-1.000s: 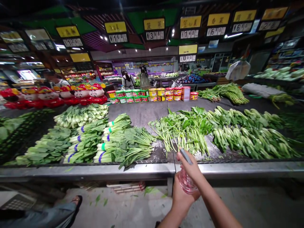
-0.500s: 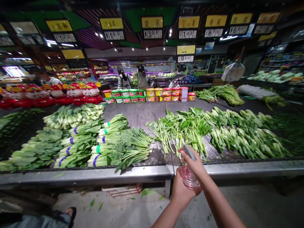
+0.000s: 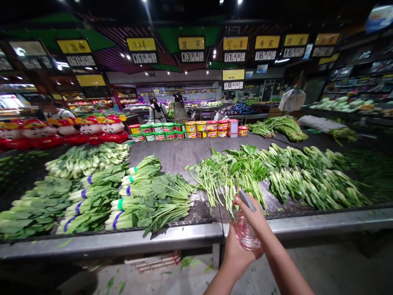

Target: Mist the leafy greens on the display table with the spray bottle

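Both hands are on a spray bottle (image 3: 249,237) with a clear pinkish body and a grey head, held over the front edge of the vegetable stand. My left hand (image 3: 237,253) is closed around the bottle's body from below. Around the grey spray head, my right hand (image 3: 252,213) is closed, its fingers at the trigger side. Just beyond the head lie loose leafy greens with long thin stems (image 3: 229,176). To their right are rows of wet bok choy (image 3: 310,186). Whether any spray comes out cannot be seen.
Banded green bundles (image 3: 89,205) and loose spinach-like greens (image 3: 168,200) lie on the left. A metal rail (image 3: 190,241) edges the stand. Stacked tubs (image 3: 190,129) and red figures (image 3: 112,129) line the back. Price signs (image 3: 192,49) hang above. A person (image 3: 158,110) stands beyond.
The view has tilted up and turned slightly, so the stand sits lower in the picture. Both hands keep their hold on the spray bottle. The foot at the lower left is out of view now.
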### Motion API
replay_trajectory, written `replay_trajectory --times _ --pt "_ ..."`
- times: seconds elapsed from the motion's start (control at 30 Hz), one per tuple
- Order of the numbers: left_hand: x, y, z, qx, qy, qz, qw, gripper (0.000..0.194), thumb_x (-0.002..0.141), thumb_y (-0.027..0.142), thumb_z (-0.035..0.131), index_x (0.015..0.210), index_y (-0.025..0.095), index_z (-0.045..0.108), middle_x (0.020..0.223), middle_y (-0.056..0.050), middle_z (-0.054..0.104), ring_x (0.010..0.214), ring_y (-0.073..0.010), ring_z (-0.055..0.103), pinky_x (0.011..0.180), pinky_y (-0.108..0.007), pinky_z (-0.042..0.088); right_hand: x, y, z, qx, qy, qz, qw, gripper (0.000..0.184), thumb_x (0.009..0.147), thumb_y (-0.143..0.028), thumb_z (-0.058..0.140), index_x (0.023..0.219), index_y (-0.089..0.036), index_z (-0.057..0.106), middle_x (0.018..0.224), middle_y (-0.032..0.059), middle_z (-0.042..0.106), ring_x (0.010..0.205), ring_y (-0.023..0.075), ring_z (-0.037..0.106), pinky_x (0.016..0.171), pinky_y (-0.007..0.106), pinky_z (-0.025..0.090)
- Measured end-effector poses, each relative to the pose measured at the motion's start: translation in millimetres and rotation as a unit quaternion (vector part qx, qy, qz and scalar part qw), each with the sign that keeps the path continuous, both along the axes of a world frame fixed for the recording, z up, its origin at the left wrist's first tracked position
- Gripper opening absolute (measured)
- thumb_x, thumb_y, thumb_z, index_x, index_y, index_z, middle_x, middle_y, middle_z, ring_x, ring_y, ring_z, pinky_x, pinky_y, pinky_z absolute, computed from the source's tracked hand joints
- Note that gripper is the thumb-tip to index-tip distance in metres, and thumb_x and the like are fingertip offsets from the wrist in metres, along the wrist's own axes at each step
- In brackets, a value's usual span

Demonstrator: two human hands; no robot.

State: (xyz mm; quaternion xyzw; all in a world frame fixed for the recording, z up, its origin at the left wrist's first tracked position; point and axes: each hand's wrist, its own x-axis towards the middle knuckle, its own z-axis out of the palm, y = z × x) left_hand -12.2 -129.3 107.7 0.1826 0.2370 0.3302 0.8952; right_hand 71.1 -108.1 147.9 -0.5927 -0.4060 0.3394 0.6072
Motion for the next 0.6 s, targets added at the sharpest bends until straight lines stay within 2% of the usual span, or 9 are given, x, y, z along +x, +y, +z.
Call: replay_trajectory --times 0.13,0.27,0.3,0.4,0.6 --pt "1.8 -4.2 -3.2 0.070 0.049 0.011 0.996 0.051 0.053 0.035 0.082 0.094 0.020 0.055 0.093 -0.010 0.067 0.095 -0.0314 0.063 0.083 -0.045 0.048 3.2 -3.1 -2.0 -0.007 -0.009 0.002 1.000 0.043 0.071 -0.054 0.060 0.096 -0.019 0.063 0.096 0.0088 0.065 0.081 0.0234 0.062 0.053 0.028 0.051" --pt "-3.7 -11.3 -2.7 0.202 0.087 0.059 0.974 0.076 0.037 0.008 0.084 0.104 0.022 0.050 0.106 -0.009 0.064 0.099 -0.0309 0.061 0.086 -0.041 0.047 8.5 -7.4 -0.1 0.007 -0.030 -0.003 1.000 0.046 0.072 -0.052 0.061 0.105 -0.019 0.061 0.096 0.0078 0.065 0.078 0.0215 0.062 0.058 0.030 0.051" --pt "-5.7 -12.4 -2.0 0.221 0.092 0.063 0.969 0.077 0.037 0.005 0.083 0.104 0.022 0.049 0.108 -0.010 0.064 0.099 -0.0305 0.061 0.086 -0.040 0.047 10.1 -8.5 0.5 0.013 -0.045 -0.001 0.999 0.046 0.072 -0.051 0.061 0.105 -0.019 0.061 0.095 0.0072 0.065 0.078 0.0211 0.062 0.061 0.031 0.051" --pt "-9.2 -12.5 0.1 0.243 0.103 0.051 0.963 0.075 0.038 0.001 0.081 0.103 0.019 0.050 0.105 -0.012 0.064 0.094 -0.0293 0.062 0.084 -0.038 0.048 13.8 -11.2 2.5 0.022 -0.089 -0.005 0.996 0.043 0.074 -0.051 0.060 0.101 -0.018 0.062 0.090 0.0056 0.065 0.079 0.0204 0.061 0.068 0.032 0.050" --pt "-1.5 -11.4 -3.6 0.221 0.118 0.030 0.968 0.072 0.035 0.000 0.080 0.098 0.020 0.052 0.102 -0.009 0.064 0.095 -0.0289 0.061 0.085 -0.036 0.047 14.3 -17.7 8.0 0.016 -0.090 -0.052 0.994 0.041 0.079 -0.058 0.049 0.085 -0.020 0.061 0.081 0.0056 0.063 0.073 0.0199 0.059 0.056 0.028 0.048"
